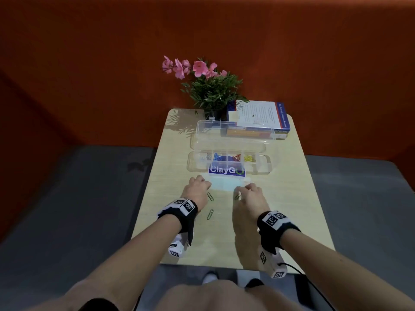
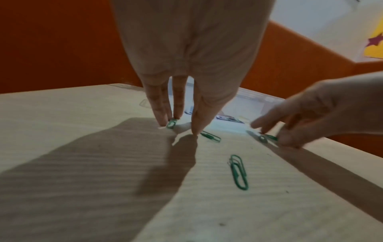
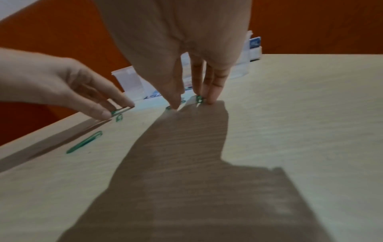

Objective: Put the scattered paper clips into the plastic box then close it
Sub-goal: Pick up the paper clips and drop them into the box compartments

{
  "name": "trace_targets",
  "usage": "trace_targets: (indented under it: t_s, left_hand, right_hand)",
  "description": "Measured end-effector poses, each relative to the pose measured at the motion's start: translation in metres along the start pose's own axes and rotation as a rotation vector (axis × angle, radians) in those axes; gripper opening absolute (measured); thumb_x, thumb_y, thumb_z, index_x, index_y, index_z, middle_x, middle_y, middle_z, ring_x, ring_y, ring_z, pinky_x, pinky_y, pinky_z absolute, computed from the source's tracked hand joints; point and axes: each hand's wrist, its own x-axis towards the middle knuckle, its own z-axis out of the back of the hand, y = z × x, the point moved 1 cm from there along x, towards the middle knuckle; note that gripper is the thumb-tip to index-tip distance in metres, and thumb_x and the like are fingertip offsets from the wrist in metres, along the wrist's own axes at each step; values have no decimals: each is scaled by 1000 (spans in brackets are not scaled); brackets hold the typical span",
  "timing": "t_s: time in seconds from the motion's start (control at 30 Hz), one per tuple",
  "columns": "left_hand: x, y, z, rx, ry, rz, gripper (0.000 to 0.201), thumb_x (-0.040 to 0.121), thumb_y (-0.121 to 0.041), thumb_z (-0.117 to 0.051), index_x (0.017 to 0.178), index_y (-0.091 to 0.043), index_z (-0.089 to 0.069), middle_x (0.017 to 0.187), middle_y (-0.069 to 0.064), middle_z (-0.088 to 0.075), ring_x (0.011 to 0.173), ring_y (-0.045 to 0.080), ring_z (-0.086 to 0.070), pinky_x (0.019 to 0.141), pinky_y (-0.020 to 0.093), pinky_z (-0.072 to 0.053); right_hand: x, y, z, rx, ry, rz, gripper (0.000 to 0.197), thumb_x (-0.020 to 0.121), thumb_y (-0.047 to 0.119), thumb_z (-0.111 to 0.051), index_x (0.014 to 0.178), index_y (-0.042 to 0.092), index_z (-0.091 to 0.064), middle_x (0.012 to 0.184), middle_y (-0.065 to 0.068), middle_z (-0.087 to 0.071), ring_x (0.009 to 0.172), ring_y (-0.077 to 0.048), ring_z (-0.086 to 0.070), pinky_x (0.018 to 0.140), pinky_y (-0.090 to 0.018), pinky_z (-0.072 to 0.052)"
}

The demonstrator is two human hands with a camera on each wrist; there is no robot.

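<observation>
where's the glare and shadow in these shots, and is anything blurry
Head view: a pale glare patch washes the table between the left hand and right hand, below the plastic box; edges bow from the wide lens. Left wrist view: a broad hand shadow covers the near table, and the right hand is motion-blurred. Right wrist view: a similar large shadow; soft throughout.

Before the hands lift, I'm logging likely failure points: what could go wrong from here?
1. Both hands work flat green clips with fingertips only; the left hand touches one clip and the right hand another, so either grip may slip.
2. A loose clip lies near the left wrist and could be swept off the table.
3. The plastic box has small compartments; a dropped clip might miss.
</observation>
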Motion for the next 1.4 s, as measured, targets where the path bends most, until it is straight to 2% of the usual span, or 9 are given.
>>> trace_targets:
  t_s: [0.07, 0.17, 0.43, 0.6, 0.77, 0.9, 1.1, 1.27, 1.4]
  left_hand:
    - [-1, -7, 0, 8, 9, -18, 17, 89, -9, -51, 102, -8, -62, 124, 12, -51, 117, 29, -44, 100, 40, -44]
    - [-3, -16, -2, 12, 32, -66, 17, 90, -20, -58, 97, -6, -63, 118, 11, -52, 114, 28, -46, 97, 38, -45]
    - [0, -18, 8, 3, -6, -93, 27, 85, 10, -48, 100, -6, -65, 114, 11, -59, 109, 29, -55, 87, 33, -47]
    - [1, -15, 9, -32, -1, -63, 30, 81, 14, -47, 97, -5, -65, 115, 12, -59, 106, 30, -58, 87, 34, -48]
    - [1, -16, 11, -48, 30, -47, 32, 80, 16, -46, 97, -5, -63, 115, 11, -55, 105, 30, -57, 85, 34, -49]
    - [2, -9, 16, -195, 20, -7, 31, 82, 12, -48, 94, -6, -69, 111, 9, -65, 103, 27, -63, 85, 33, -52]
    - [-3, 12, 21, -385, -9, 79, 24, 85, 7, -52, 89, -6, -71, 99, 11, -73, 98, 26, -68, 88, 33, -54]
    - [-11, 37, 22, -453, -45, 149, 31, 85, 6, -55, 71, -20, -61, 92, 6, -68, 94, 24, -68, 84, 32, -54]
    - [-17, 47, 22, -483, -46, 155, 34, 83, 8, -55, 68, -21, -61, 83, 3, -65, 93, 25, -69, 86, 34, -55]
  right_hand:
    - [1, 8, -3, -77, 17, 54, 27, 89, 25, -46, 105, 17, -67, 119, -10, -51, 111, -31, -44, 97, -36, -43]
    - [0, 12, -3, -217, 82, 111, 32, 93, 23, -42, 112, 15, -66, 121, -10, -52, 112, -31, -43, 93, -35, -42]
    - [-10, 13, 1, -404, 122, 181, 33, 95, 20, -41, 115, 6, -62, 113, -15, -54, 112, -33, -50, 87, -40, -45]
    - [-22, 22, 5, -411, 98, 202, 32, 96, 17, -34, 116, 1, -53, 117, -19, -52, 112, -33, -50, 89, -42, -45]
    - [-21, 12, 4, -389, 133, 168, 31, 97, 16, -34, 118, 0, -50, 120, -19, -51, 114, -31, -49, 91, -37, -42]
    - [-18, 8, 2, -236, 148, 142, 28, 96, 15, -39, 117, 1, -51, 119, -19, -54, 112, -33, -51, 92, -36, -39]
    - [-25, 40, -16, -187, 257, 355, 40, 91, 6, -44, 130, 8, -49, 117, -19, -54, 103, -36, -58, 90, -38, -45]
    - [-24, 58, -27, -450, 308, 465, 32, 95, 16, -40, 122, 3, -52, 111, -21, -50, 97, -37, -58, 81, -43, -46]
    - [-29, 58, -30, -621, 262, 579, 30, 95, 10, -40, 117, -4, -55, 109, -23, -53, 96, -38, -59, 73, -44, -49]
